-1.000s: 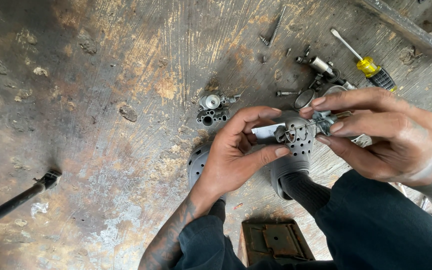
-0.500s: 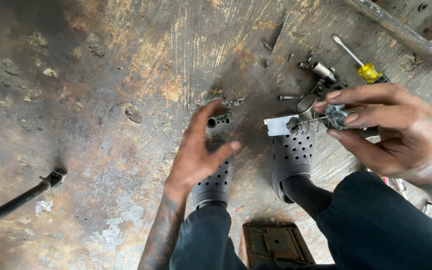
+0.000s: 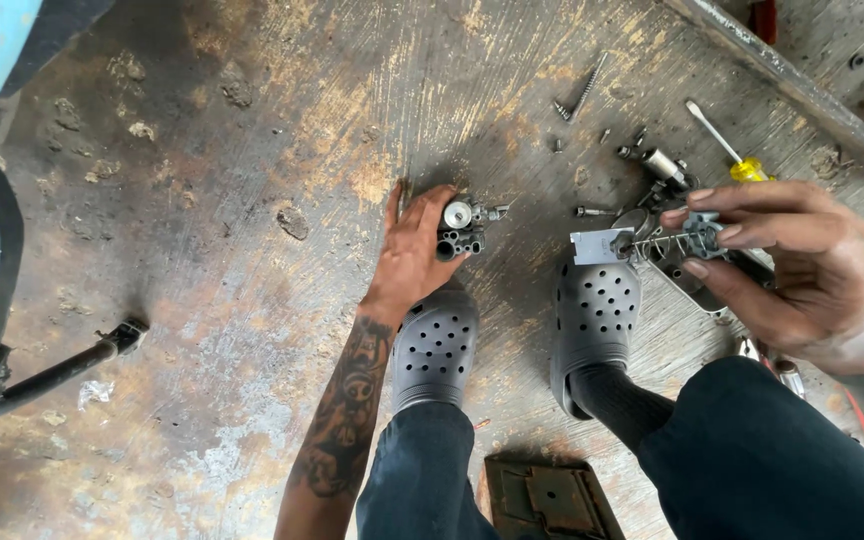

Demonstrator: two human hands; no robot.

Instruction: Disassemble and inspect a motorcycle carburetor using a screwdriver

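A squatting person's left hand closes its fingers around a small metal valve body lying on the stained floor, seemingly mid-pickup. The right hand pinches a spring-loaded part just beyond its fingertips. Lifting and bringing both pieces together likely comes next.

We wear dark trousers, grey perforated clogs, a black sock, and a tattooed left forearm.
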